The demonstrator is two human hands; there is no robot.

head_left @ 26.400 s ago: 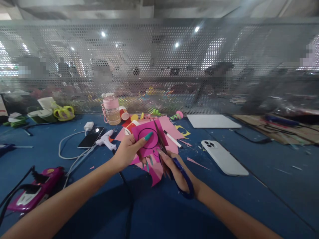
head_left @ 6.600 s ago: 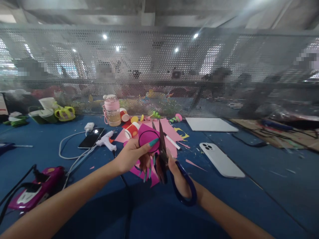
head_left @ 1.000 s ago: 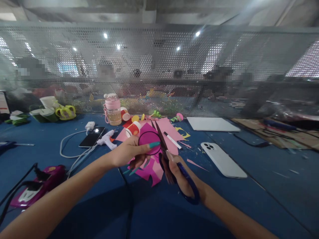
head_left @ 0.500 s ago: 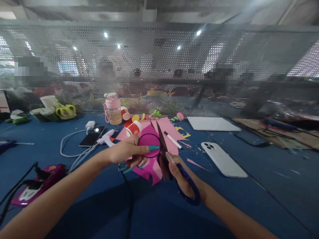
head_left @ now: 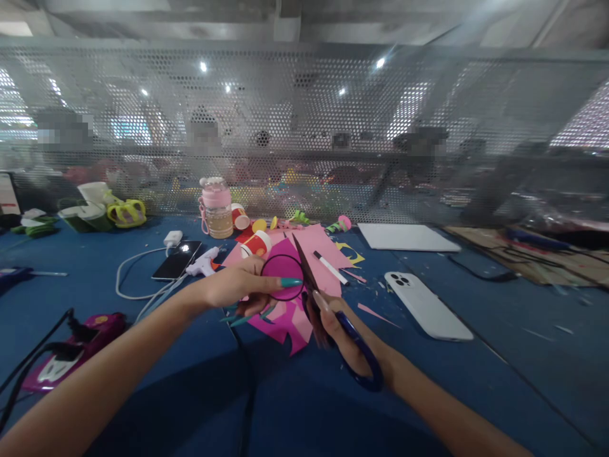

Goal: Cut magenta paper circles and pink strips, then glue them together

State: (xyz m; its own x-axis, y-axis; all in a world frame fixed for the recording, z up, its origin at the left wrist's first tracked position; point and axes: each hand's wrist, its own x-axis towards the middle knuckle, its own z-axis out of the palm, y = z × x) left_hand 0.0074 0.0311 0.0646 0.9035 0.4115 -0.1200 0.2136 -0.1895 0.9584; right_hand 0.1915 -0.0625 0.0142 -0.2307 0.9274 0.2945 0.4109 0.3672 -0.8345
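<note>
My left hand (head_left: 238,289) pinches a magenta paper circle (head_left: 281,274) with a black drawn outline, thumb on top. My right hand (head_left: 345,336) grips blue-handled scissors (head_left: 354,352); their dark blades (head_left: 304,270) lie along the circle's right edge, pointing away from me. Under both hands lie pink and magenta paper sheets and offcuts (head_left: 295,320) on the blue table (head_left: 476,374).
A white phone (head_left: 427,304) lies to the right, a white marker (head_left: 330,267) and a white board (head_left: 404,237) beyond. To the left are a dark phone (head_left: 177,260) on a cable, a glue gun (head_left: 204,263), a pink bottle (head_left: 215,208), paper cups (head_left: 257,243) and a magenta device (head_left: 71,352). A perforated metal screen (head_left: 304,127) closes the back.
Over the last second my left hand has turned the circle slightly, its fingers spreading leftwards underneath. The scissor blades have closed along the circle's right edge. Across the earlier frames the paper went from a square to a round shape.
</note>
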